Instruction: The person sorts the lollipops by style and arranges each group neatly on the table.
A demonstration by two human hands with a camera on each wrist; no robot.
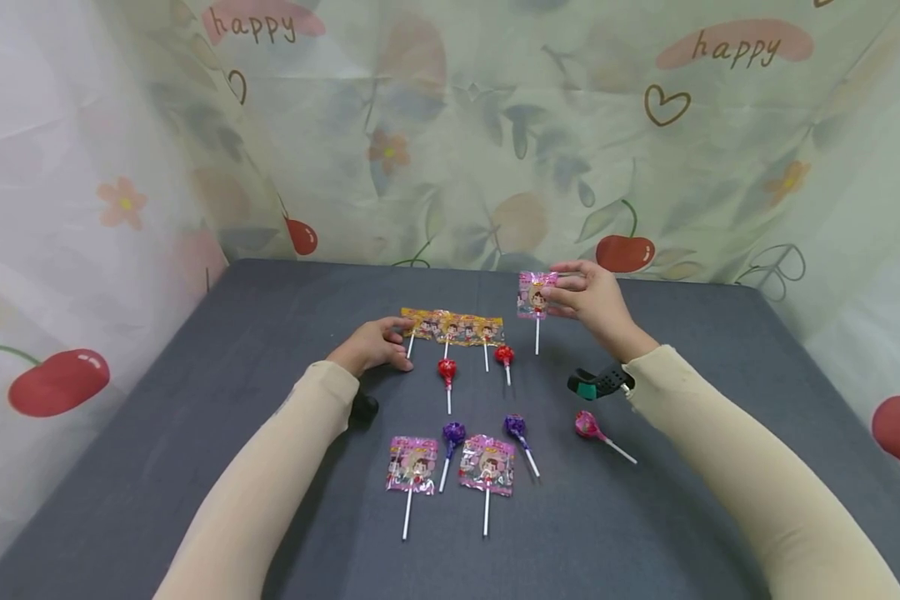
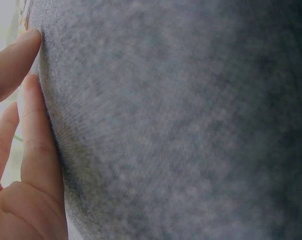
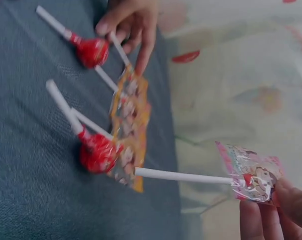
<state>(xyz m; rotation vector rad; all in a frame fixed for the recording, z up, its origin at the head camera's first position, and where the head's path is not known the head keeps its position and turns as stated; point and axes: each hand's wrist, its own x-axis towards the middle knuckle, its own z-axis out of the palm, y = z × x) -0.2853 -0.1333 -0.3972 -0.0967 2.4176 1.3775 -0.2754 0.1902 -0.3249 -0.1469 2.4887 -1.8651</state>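
My right hand (image 1: 598, 305) pinches a flat lollipop in a pink wrapper (image 1: 532, 293), stick pointing down, above the far side of the table. In the right wrist view, the thumb and fingers grip that wrapper's edge. The left hand (image 1: 375, 343) rests on the table with a fingertip touching the leftmost of three orange-wrapped lollipops (image 1: 461, 329) lying side by side. Its fingers look fairly straight in the left wrist view. Just in front of the orange row lie two red ball lollipops, one red (image 1: 447, 368) nearer the left hand and another red (image 1: 504, 355) further right.
Nearer me lie a purple ball lollipop (image 1: 453, 432), a second purple lollipop (image 1: 516, 427) and two pink-wrapped flat lollipops, one left (image 1: 412, 463) and one right (image 1: 487, 463). A pink ball lollipop (image 1: 587, 425) lies near the right forearm. Printed curtains stand around the grey table (image 1: 285, 308).
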